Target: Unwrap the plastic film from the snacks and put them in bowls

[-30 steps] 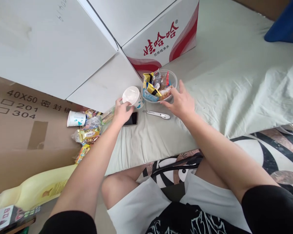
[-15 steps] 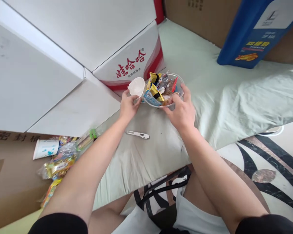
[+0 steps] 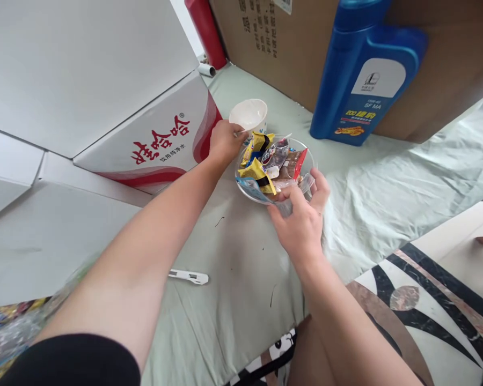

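Observation:
My left hand (image 3: 226, 141) is closed on the near side of a white paper cup (image 3: 248, 113) with blue marks, its mouth tilted toward me. Beside it, a clear round plastic bowl (image 3: 311, 154) holds several wrapped snacks. Yellow-and-black packets (image 3: 257, 174) lie at its left, and a brown packet with a red edge (image 3: 293, 165) at its right. My right hand (image 3: 301, 212) grips the near right rim of the bowl, thumb in front and fingers over the side. Part of the bowl's near edge is hidden by that hand.
A blue oil jug (image 3: 358, 80) stands behind, against a large brown carton (image 3: 282, 59). White cartons (image 3: 153, 139) line the left. A white utility knife (image 3: 190, 276) lies on the pale green cloth (image 3: 241, 300). More snack packets (image 3: 16, 332) sit at lower left, partly behind my arm.
My left hand has carried the cup away from me, to behind the bowl's left side. My right hand stays on the bowl. The view has turned to the right.

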A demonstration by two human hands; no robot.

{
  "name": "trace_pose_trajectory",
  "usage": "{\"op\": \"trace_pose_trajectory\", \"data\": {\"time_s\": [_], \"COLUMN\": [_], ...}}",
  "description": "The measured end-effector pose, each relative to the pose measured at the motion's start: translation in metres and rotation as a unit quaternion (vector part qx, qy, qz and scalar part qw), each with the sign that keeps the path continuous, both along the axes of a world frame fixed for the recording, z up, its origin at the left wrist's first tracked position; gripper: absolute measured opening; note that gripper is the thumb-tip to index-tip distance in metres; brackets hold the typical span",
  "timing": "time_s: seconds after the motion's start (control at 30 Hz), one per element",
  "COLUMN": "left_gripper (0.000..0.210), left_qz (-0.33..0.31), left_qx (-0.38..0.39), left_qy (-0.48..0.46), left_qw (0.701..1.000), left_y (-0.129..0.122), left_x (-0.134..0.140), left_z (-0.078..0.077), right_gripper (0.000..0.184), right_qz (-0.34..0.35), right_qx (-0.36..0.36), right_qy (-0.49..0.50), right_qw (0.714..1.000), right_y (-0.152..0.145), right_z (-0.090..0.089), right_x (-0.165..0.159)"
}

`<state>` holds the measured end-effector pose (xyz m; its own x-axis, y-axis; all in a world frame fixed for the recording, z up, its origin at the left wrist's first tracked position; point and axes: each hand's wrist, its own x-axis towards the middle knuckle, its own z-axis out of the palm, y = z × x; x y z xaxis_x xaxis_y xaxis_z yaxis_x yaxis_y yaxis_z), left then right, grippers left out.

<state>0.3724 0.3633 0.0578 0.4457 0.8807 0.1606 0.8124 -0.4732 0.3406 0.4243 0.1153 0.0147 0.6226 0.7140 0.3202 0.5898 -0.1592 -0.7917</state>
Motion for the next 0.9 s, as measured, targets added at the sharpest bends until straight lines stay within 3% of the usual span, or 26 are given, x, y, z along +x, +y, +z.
{"op": "trace_pose_trajectory", "data": {"time_s": [0.13, 0.23, 0.33, 0.43, 0.63, 0.9], "left_gripper": [0.045, 0.044, 0.043, 0.049, 0.051, 0.052], "left_qz": [0.043, 0.037, 0.022, -0.023, -0.019, -0.019], "left_qx": [0.015, -0.008, -0.002, -0.017, -0.013, -0.009], "left_qy": [-0.084, -0.099, -0.025, 0.045, 0.114, 0.123], "left_qw": [0.995, 0.994, 0.999, 0.999, 0.993, 0.992], "left_y": [0.001, -0.026, -0.066, -0.103, -0.134, -0.136], "left_x": [-0.006, -0.053, -0.109, -0.144, -0.147, -0.148], "left_z": [-0.016, -0.034, -0.048, -0.055, -0.055, -0.05], "right_gripper": [0.007, 0.012, 0.011, 0.016, 0.029, 0.046], "right_qz": [-0.007, 0.03, 0.057, 0.061, -0.004, 0.033], "right_qx": [0.001, 0.017, 0.034, 0.016, -0.046, -0.165], "right_qy": [-0.019, -0.022, -0.006, -0.007, -0.059, -0.149], "right_qw": [1.0, 0.999, 0.998, 0.998, 0.997, 0.975], "right_y": [0.005, 0.005, 0.001, -0.001, 0.03, 0.142], "right_z": [0.0, 0.002, 0.005, 0.004, -0.003, 0.022], "right_x": [0.004, 0.005, 0.0, -0.012, -0.019, 0.021]}}
